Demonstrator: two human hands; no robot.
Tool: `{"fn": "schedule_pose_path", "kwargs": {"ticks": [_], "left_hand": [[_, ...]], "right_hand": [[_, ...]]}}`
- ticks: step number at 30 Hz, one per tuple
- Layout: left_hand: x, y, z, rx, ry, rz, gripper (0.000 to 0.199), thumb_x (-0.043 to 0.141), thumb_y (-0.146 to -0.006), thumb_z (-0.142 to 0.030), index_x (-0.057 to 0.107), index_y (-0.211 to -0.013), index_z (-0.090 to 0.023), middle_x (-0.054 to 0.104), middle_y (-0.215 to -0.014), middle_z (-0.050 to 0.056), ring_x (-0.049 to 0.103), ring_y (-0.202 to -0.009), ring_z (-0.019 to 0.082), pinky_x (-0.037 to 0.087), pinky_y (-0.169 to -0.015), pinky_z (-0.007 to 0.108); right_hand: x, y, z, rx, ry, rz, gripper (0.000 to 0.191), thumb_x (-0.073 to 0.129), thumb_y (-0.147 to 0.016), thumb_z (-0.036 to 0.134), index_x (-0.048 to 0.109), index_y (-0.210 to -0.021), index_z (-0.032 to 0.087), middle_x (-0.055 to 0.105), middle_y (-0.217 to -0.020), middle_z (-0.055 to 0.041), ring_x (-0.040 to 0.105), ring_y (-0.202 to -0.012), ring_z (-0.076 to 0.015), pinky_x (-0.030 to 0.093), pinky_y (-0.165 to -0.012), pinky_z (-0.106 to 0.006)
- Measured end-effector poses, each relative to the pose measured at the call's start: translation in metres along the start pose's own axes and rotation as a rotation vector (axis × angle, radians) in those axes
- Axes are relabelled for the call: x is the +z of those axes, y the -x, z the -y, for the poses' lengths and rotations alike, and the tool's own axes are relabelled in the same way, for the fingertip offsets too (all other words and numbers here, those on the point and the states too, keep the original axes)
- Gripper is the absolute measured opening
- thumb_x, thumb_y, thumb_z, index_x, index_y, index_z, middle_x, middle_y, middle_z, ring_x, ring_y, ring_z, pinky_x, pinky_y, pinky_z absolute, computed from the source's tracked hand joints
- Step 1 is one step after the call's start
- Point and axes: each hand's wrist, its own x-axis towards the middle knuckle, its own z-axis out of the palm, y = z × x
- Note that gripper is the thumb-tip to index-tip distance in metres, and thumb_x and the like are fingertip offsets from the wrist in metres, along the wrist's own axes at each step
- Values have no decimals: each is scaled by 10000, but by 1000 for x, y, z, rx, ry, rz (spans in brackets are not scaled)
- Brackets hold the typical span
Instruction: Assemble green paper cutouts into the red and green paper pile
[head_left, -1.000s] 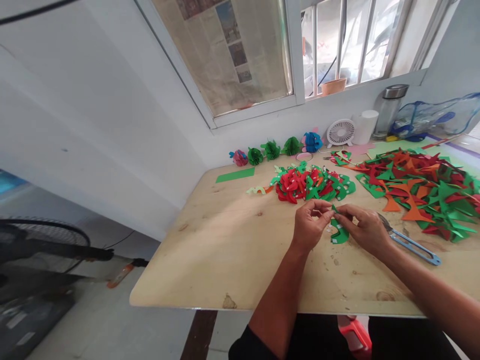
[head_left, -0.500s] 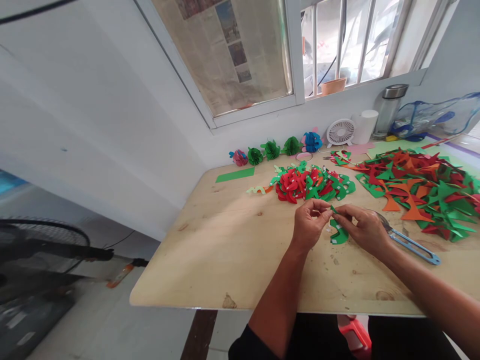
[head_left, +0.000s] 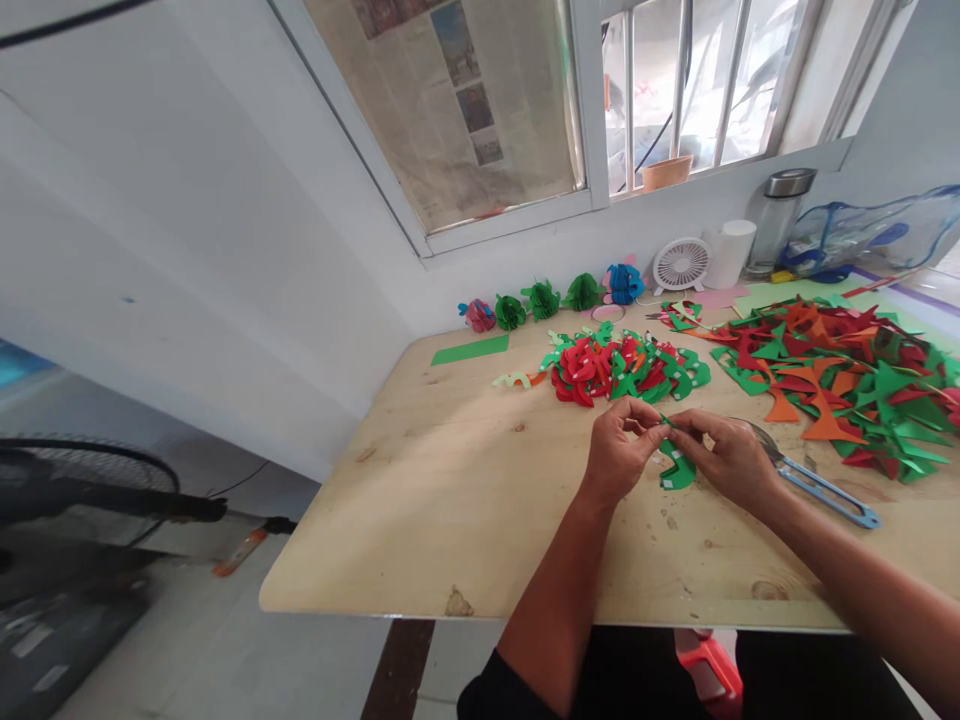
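Note:
My left hand and my right hand meet near the front right of the wooden table. Between their fingertips they pinch a small green paper piece, mostly hidden by the fingers. Just below it on the table lies a curved green cutout with small white squares on it. Behind the hands is a pile of red and green cutouts, many with white squares. Right beside my right hand, partly behind it, lies a tool with a light blue handle.
Red, orange and green paper scraps are heaped at the right. Along the wall stand folded paper figures, a small white fan, a white cylinder and a glass bottle. A green strip lies at the back left.
Both hands stay at nearly the same place. My left fingers have shifted very slightly around the small green piece.

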Motion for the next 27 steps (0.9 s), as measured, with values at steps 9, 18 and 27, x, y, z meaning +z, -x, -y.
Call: {"fn": "schedule_pose_path", "kwargs": {"ticks": [9, 18, 27], "left_hand": [[-2, 2, -1, 80, -140, 12, 90, 651, -720, -237, 581, -712, -182, 591, -713, 5, 538, -686, 130, 434, -676, 262], [-2, 2, -4, 133, -246, 0, 79, 652, -718, -217, 617, -783, -190, 633, -771, 27, 581, -717, 149, 445, -690, 280], [-6, -1, 4, 28, -73, 41, 120, 577, -774, -241, 653, -819, -160, 638, -806, 34, 580, -741, 132, 453, -693, 254]], "right_hand": [[-1, 0, 2, 46, -19, 24, 270, 504, -826, 392, 662, -725, 197, 534, -528, 16, 453, -487, -114, 369, -482, -226], [-2, 0, 1, 51, -25, 34, 259, 504, -827, 375, 647, -717, 190, 522, -543, 15, 441, -506, -110, 366, -485, -216], [-1, 0, 1, 38, -41, 61, 274, 503, -837, 387, 595, -684, 179, 447, -535, 34, 391, -493, -97, 346, -490, -217]]}}
